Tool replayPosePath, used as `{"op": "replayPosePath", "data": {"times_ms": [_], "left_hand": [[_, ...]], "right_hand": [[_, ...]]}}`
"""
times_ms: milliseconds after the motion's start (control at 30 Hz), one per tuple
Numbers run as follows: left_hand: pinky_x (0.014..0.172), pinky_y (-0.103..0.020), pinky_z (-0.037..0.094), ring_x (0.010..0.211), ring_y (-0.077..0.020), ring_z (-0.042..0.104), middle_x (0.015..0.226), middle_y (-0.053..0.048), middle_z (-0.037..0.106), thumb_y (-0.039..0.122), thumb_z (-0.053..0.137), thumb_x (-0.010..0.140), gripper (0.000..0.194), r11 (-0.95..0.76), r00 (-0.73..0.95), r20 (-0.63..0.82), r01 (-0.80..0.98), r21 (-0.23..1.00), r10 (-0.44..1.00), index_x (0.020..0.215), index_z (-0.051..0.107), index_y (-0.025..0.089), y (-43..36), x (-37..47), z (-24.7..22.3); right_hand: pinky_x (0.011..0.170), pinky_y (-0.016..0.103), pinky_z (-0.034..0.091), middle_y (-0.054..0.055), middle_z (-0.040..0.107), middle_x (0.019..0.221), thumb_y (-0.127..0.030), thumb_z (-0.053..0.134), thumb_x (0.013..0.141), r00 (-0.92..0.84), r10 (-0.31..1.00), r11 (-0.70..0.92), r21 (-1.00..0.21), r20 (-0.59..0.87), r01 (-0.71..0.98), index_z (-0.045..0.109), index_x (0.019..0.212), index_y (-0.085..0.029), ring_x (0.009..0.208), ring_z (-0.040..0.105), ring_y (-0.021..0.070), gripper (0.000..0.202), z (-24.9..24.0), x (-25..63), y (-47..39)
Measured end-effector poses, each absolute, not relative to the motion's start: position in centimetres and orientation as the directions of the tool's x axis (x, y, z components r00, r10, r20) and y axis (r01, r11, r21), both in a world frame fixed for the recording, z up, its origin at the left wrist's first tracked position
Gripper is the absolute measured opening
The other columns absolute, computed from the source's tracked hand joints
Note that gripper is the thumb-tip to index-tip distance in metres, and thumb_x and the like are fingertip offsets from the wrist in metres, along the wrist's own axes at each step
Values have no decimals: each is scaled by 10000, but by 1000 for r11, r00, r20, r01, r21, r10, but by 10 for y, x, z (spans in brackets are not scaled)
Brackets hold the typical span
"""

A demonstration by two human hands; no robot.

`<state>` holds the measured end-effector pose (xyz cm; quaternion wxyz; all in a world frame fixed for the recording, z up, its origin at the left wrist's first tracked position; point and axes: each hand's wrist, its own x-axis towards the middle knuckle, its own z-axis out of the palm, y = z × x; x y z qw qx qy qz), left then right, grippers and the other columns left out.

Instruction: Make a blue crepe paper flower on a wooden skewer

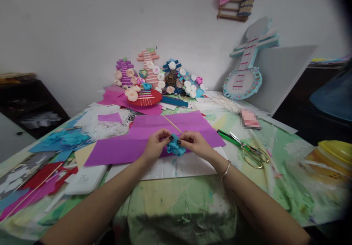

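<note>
Between my two hands is a ruffled blue flower (176, 146), held over the near edge of a purple sheet (121, 147). My left hand (157, 144) pinches its left side between thumb and fingertips. On the other side, my right hand (195, 142) grips a petal the same way. Behind the flower a thin wooden stick (172, 123) slants up and away to the left; whether it joins the flower is hidden. Under the purple sheet lies a white board (181, 168).
Gold-handled scissors (251, 155) and a green cutter (231, 138) lie right of my hands. On the left are a white box (86, 179), blue crumpled paper (73, 138) and white shreds (110, 127). Several flower-decorated instrument models (150, 70) stand along the wall. A yellow-lidded tub (334, 157) sits far right.
</note>
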<state>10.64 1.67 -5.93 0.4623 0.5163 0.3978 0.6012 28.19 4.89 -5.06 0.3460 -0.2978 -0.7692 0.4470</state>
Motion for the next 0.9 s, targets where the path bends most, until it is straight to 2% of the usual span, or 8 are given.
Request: {"op": "replayPosePath", "data": {"times_ms": [167,300,433,567,667,767,900], "left_hand": [[560,-213,405,576,-100,527,617,10,599,274,752,603,205,-251,-36,248,-130,959,968,669,619,133,15,107,-59],[564,-221,407,570,-104,526,611,11,593,308,776,565,262,-232,-7,234,-181,956,972,653,600,134,17,108,-59],[555,-212,406,563,-98,526,599,10,588,340,787,554,299,-205,30,216,-199,958,976,648,594,132,17,108,-59],[583,-227,438,599,-118,573,661,-16,641,329,788,560,307,-170,51,180,-152,974,982,737,641,125,15,108,-58],[640,-251,467,643,-135,604,715,-30,682,320,776,575,299,-160,23,164,-123,980,986,779,674,128,15,107,-58],[644,-249,471,637,-132,605,703,-25,692,302,759,592,239,-169,-30,167,-72,983,986,749,693,134,16,105,-57],[602,-239,467,602,-131,601,659,-25,690,247,753,573,186,-151,-81,147,-46,987,986,710,699,133,15,104,-53]], "right_hand": [[496,213,344,5,520,692,-377,585,766,-630,738,381,-920,243,91,625,739,-139,571,454,89,243,-50,280,47],[478,211,342,-15,488,628,-384,586,756,-603,770,332,-938,208,99,572,672,-148,533,439,84,250,-48,281,46],[492,213,337,-10,468,655,-344,596,745,-585,767,414,-900,263,137,567,648,-147,561,435,86,222,-47,282,47],[507,219,320,-4,470,668,-327,587,758,-606,738,482,-860,296,167,582,669,-147,576,427,92,201,-46,282,47],[517,218,303,-7,504,693,-283,529,806,-600,718,578,-782,353,232,579,816,-165,572,412,94,129,-43,284,46],[555,224,313,-1,548,739,-229,449,848,-536,730,652,-666,423,362,495,917,-181,603,451,109,95,-37,290,46],[607,236,338,15,623,762,-166,391,863,-547,732,670,-575,406,470,450,995,-192,651,524,133,146,-28,299,45]]}}
